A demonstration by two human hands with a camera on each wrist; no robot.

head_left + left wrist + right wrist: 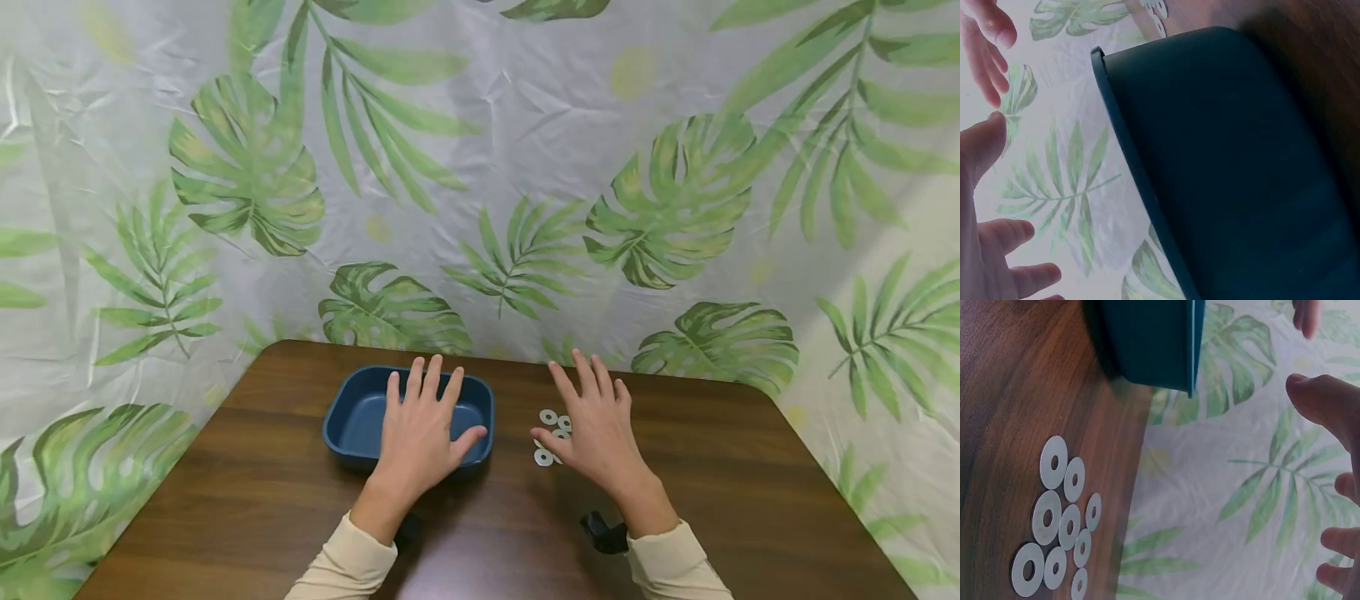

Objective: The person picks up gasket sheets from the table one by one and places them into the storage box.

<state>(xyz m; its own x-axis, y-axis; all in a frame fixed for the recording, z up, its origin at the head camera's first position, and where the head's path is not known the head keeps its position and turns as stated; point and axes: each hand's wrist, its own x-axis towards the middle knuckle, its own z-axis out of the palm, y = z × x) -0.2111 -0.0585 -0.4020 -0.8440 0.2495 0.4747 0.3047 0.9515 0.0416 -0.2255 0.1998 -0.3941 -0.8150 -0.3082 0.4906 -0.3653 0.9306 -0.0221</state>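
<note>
My left hand (422, 425), fingers spread, hovers over a blue rectangular tub (352, 454) on the table. In the left wrist view the tub's side wall (1222, 162) fills much of the frame, with the left thumb and fingers apart from its rim. Spread as well, my right hand (600, 429) hangs above several flat metal washers (543, 457), partly covering them in the head view. The right wrist view shows those washers (1046, 517) lying flat in close rows on the wood, below the right fingers. Neither hand holds anything.
The brown wooden table (720, 483) has its back edge against a hanging cloth (517, 150) printed with green leaves. A black strap piece (603, 533) sits by the right wrist; another dark piece (407, 532) shows by the left wrist.
</note>
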